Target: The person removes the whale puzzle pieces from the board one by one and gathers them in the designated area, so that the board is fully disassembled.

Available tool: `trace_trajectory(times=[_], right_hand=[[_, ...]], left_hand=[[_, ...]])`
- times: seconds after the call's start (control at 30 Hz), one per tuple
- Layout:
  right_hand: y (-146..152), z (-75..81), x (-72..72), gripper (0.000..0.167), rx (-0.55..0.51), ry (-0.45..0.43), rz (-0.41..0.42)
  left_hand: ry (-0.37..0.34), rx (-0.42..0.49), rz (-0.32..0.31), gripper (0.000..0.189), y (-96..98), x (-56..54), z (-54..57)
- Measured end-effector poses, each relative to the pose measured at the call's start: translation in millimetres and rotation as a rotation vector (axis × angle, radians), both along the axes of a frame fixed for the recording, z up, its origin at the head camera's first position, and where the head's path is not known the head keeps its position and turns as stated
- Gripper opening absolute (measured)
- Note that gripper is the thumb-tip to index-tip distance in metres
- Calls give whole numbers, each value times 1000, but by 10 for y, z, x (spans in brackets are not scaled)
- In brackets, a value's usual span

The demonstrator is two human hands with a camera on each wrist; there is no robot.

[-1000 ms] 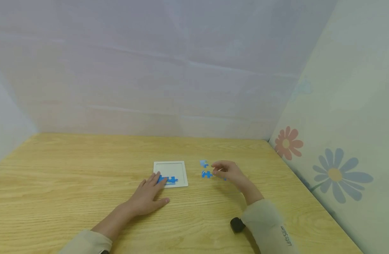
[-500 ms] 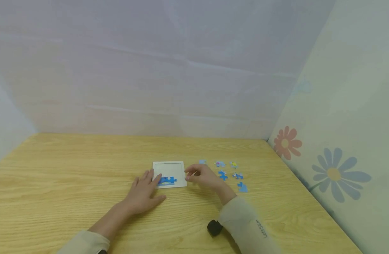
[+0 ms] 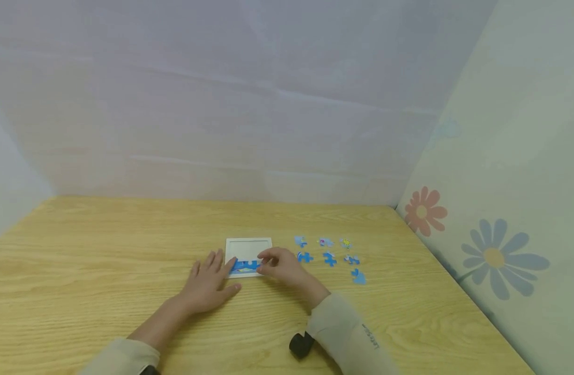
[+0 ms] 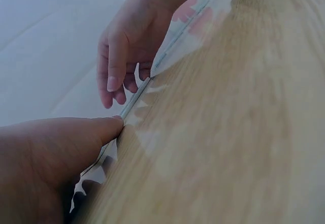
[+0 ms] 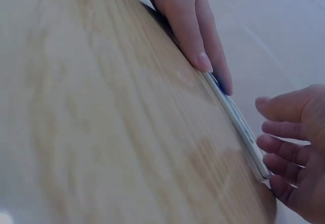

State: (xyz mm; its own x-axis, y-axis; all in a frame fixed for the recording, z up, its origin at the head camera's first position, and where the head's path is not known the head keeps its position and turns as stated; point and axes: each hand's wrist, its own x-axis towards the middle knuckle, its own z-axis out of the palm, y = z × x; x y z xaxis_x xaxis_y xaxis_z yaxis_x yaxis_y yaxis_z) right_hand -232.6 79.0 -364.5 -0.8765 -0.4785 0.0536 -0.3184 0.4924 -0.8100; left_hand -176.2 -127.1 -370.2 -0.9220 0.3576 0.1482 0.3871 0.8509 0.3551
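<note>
A white square puzzle frame [image 3: 248, 245] lies on the wooden table. Blue jigsaw pieces [image 3: 242, 265] fill part of its front row. My left hand [image 3: 204, 284] rests spread out at the frame's left side, its forefinger on the leftmost piece. Over the frame's front right corner is my right hand [image 3: 283, 265], fingers and thumb loosely bent at the right end of that row. In the right wrist view a gap shows between right thumb [image 5: 284, 106] and fingers, with no piece visible there. The frame [image 5: 238, 125] appears edge-on between both hands.
Several loose jigsaw pieces [image 3: 330, 259] lie in rows right of the frame, one corner piece [image 3: 358, 276] nearest me. A pale wall stands behind the table [image 3: 127, 229]; a flower-printed panel [image 3: 502, 172] borders it on the right.
My right hand has moved left from the loose pieces to the frame's front right corner, uncovering the pieces. My left hand has shifted slightly left, still at the frame.
</note>
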Motion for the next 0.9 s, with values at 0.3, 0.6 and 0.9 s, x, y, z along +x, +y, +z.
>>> trace_trajectory(times=[0.3, 0.6, 0.9], right_hand=[[-71, -79, 7, 32, 111, 143, -13], [-124, -127, -29, 31, 177, 218, -29], [-143, -103, -4, 29, 90, 160, -36]], left_hand=[[-20, -19, -12, 63, 6, 18, 15], [-10, -27, -16, 63, -7, 25, 51], [-5, -20, -21, 62, -4, 31, 51]])
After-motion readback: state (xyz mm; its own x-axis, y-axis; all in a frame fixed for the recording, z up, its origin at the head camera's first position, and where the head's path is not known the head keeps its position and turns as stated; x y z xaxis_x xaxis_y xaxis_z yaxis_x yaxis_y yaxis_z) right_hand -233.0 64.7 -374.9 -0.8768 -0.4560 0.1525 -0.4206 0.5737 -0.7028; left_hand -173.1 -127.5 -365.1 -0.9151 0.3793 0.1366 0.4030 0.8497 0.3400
